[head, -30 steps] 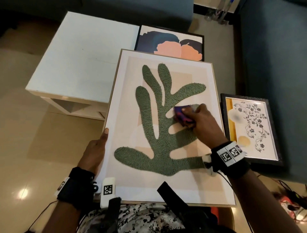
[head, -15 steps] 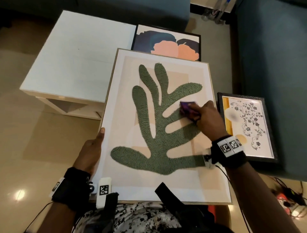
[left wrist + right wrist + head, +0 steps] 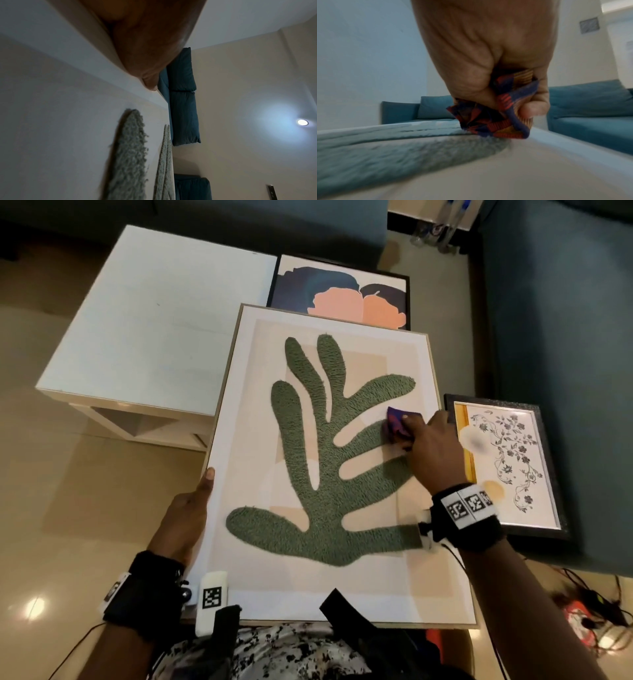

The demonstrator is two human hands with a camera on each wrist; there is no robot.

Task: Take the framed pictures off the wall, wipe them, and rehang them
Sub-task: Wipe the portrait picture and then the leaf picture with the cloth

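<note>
On my lap, the large leaf-print framed picture lay flat. My left hand gripped its left edge, while my right hand held a bunched patterned cloth, pressing it near the right border.

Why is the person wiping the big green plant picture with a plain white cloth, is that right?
Not quite. The cloth is not plain white: it is patterned in dark blue, red and orange, as the right wrist view shows. The right hand does grip it and wipe the big green plant picture.
</note>
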